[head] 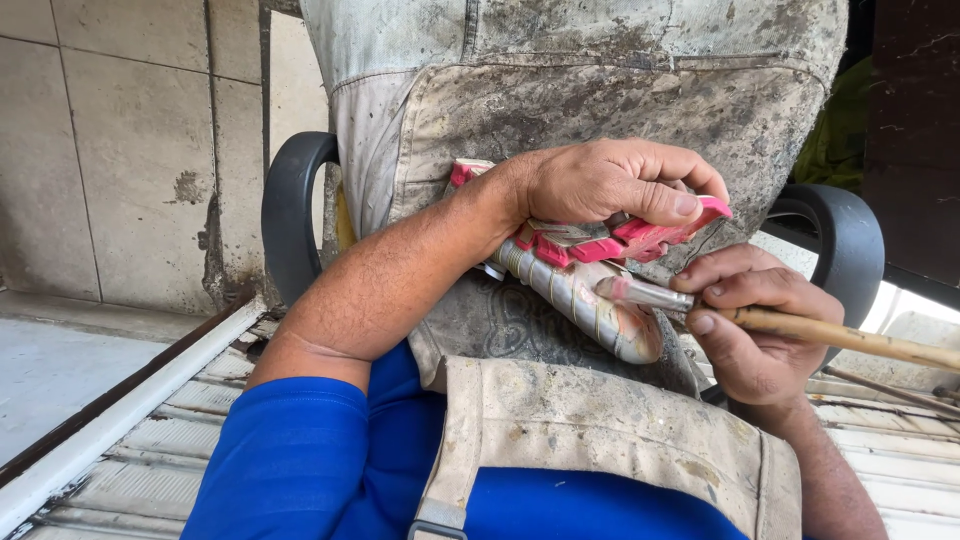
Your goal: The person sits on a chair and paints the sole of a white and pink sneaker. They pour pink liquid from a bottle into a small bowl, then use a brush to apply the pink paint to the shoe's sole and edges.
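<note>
Head view: left hand (610,180) curls down over a pink-and-white shoe (590,250), fingers clamped on its pink edge and pinning it against a grimy apron (560,110) on the lap, while the right hand (755,330) pinches a worn wooden-handled brush (660,296), bristle tip touching the pale, striped side of the shoe. Best bet, I'd say: keep the clamp firm, short light strokes along the seam, avoid smearing the upper. Apron is stiff, stained canvas; brush ferrule is metal; black rounded chair arms (290,210) flank both sides.
</note>
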